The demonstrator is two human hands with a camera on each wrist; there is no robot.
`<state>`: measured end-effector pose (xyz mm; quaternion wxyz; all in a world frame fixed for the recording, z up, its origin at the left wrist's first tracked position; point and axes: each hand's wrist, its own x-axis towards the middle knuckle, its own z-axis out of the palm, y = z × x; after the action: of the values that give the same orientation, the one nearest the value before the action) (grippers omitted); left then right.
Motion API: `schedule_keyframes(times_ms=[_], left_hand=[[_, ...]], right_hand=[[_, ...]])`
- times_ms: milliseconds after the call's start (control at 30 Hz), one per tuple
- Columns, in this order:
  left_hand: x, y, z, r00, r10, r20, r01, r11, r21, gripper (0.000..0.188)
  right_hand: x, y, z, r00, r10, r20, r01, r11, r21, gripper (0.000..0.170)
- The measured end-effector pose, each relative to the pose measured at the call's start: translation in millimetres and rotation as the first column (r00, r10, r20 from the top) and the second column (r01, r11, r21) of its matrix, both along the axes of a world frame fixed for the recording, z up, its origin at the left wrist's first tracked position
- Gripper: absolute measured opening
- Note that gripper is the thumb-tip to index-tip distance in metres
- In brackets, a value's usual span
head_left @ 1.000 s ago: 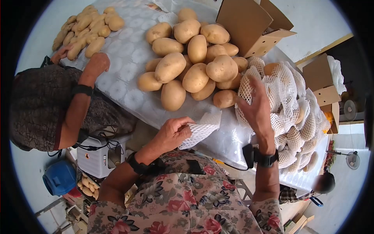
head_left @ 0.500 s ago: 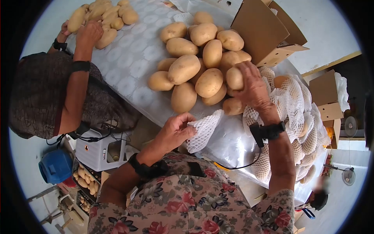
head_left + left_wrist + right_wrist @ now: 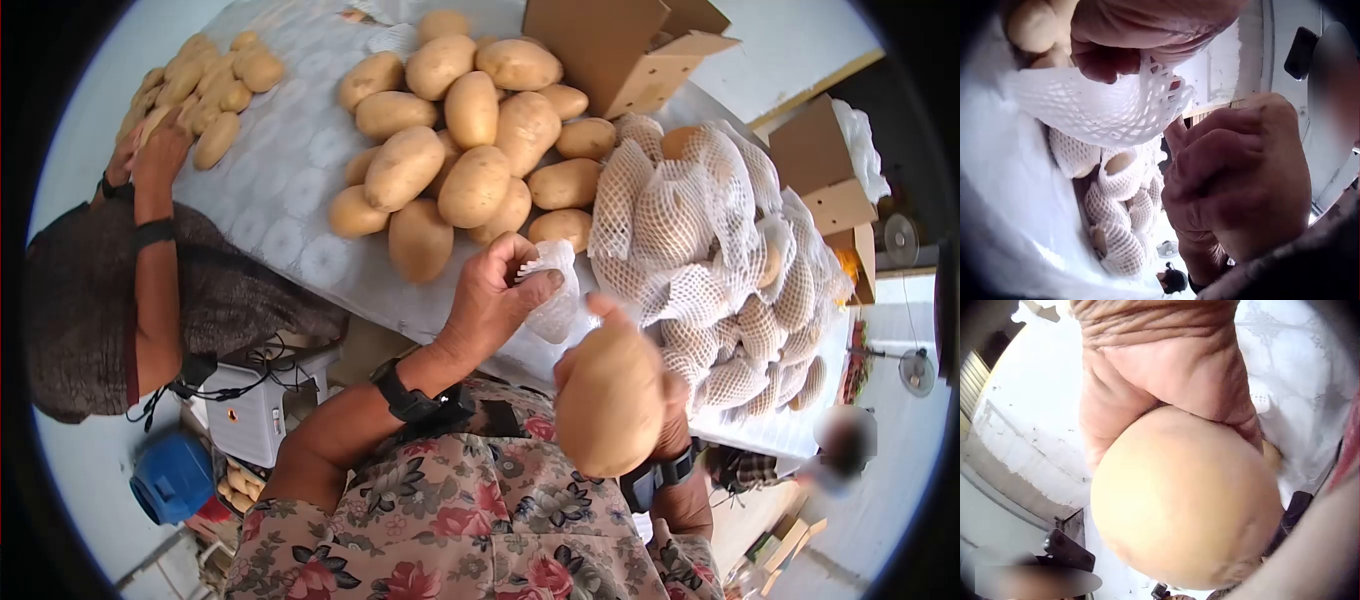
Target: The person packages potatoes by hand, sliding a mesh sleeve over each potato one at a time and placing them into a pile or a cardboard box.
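My left hand (image 3: 490, 300) pinches a white foam net sleeve (image 3: 556, 300) between thumb and fingers, close over the front edge of the table. In the left wrist view the net sleeve (image 3: 1085, 106) hangs spread below the left hand (image 3: 1154, 25). My right hand (image 3: 672, 385) grips a large potato (image 3: 610, 405) in front of my body, just right of the net sleeve. The right wrist view shows the fingers wrapped round one end of that potato (image 3: 1179, 500). A heap of bare potatoes (image 3: 470, 110) lies ahead of the hands.
To the right is a pile of potatoes in net sleeves (image 3: 690, 220). An open cardboard box (image 3: 600, 50) stands at the back. At the left another person (image 3: 150, 300) handles a second potato heap (image 3: 215, 85). A white plastic stool (image 3: 240, 420) is below the table (image 3: 290, 200).
My right hand has taken a potato from the heap's right side and brought it back toward my body. My left hand has moved a little right and up with the net sleeve.
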<state>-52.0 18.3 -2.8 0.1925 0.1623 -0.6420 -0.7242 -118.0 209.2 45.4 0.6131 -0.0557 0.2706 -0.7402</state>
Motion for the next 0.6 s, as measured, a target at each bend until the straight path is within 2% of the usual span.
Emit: schedule_keyframes(times_ms=[100, 167, 267, 367, 400, 467, 567, 600], left_hand=[[1, 12, -1, 0.999, -0.030, 0.018, 0.034, 0.953, -0.301, 0.021], [4, 15, -15, 0.998, -0.034, 0.054, 0.046, 0.968, -0.246, 0.020], [3, 9, -13, 0.996, -0.003, 0.095, 0.022, 0.978, -0.205, 0.020], [2, 2, -6, 0.994, 0.099, 0.041, -0.083, 0.952, -0.294, 0.021], [4, 2, -5, 0.994, 0.104, 0.032, -0.090, 0.952, -0.293, 0.021], [5, 2, -1, 0.994, 0.106, 0.014, -0.097, 0.951, -0.292, 0.022], [5, 8, 7, 0.993, 0.115, 0.015, -0.102, 0.927, -0.360, 0.020], [4, 10, 1, 0.997, 0.076, 0.005, -0.069, 0.938, -0.340, 0.019]], right_hand=[[14, 7, -8, 0.984, 0.179, 0.004, -0.178, 0.978, 0.106, 0.108], [19, 12, 1, 0.974, 0.205, 0.100, -0.221, 0.957, 0.186, 0.109], [31, 31, -30, 0.977, 0.208, 0.051, -0.214, 0.961, 0.173, 0.115], [15, 20, -12, 0.963, 0.177, -0.204, -0.150, 0.979, 0.140, 0.127], [11, 16, 6, 0.964, 0.161, -0.211, -0.133, 0.981, 0.143, 0.132], [3, 5, 9, 0.935, 0.096, -0.342, -0.055, 0.990, 0.129, 0.132], [-2, -10, 21, 0.919, 0.099, -0.382, -0.027, 0.981, 0.191, 0.123], [-3, -13, 14, 0.914, 0.108, -0.390, -0.023, 0.976, 0.216, 0.121]])
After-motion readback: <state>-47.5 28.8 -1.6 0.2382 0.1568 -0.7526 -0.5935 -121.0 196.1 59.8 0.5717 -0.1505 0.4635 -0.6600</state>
